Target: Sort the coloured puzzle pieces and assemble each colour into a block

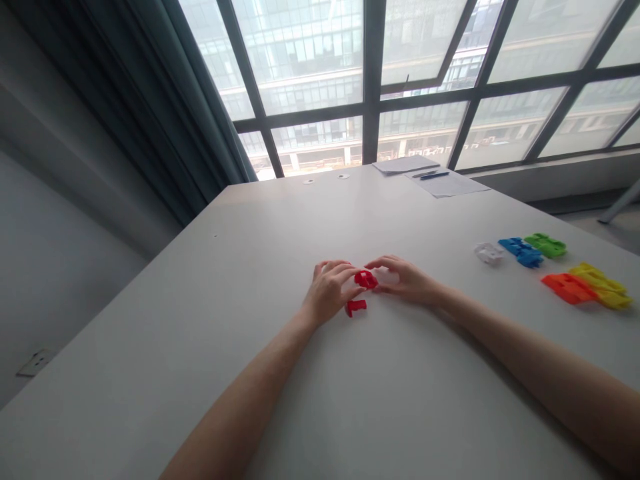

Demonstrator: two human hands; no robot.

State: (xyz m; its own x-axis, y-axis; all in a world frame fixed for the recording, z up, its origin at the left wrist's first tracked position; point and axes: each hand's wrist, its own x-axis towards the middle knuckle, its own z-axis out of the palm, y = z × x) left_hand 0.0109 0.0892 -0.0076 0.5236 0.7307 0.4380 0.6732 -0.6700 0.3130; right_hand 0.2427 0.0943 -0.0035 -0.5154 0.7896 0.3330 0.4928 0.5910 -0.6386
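Left hand: The person's left hand [327, 290] pinches a small, bumpy red plastic piece [367, 279] between thumb and fingers, likely to hold it steady.
Right hand: The right hand [403, 280] curves in from the other side, fingertips at the piece's edge; one cannot tell if they press on it.
Red piece: It is between the two hands, perhaps so both can reach it.
Loose red part: A small, bent red plastic part [357, 307] lies just beside the left thumb, maybe so it is easy to reach.
Bright pieces: White [489, 253], blue [521, 252], green [546, 245], orange [569, 289] and yellow plastic pieces [603, 285] lie off to the right, perhaps to leave room.
Table: It is a big, smooth white table [240, 267], with white papers [406, 165] and dark pens [434, 175] at the far end.
Room: Big dark-framed windows [371, 87] let in light beside a dark blue-green cloth curtain [165, 100].
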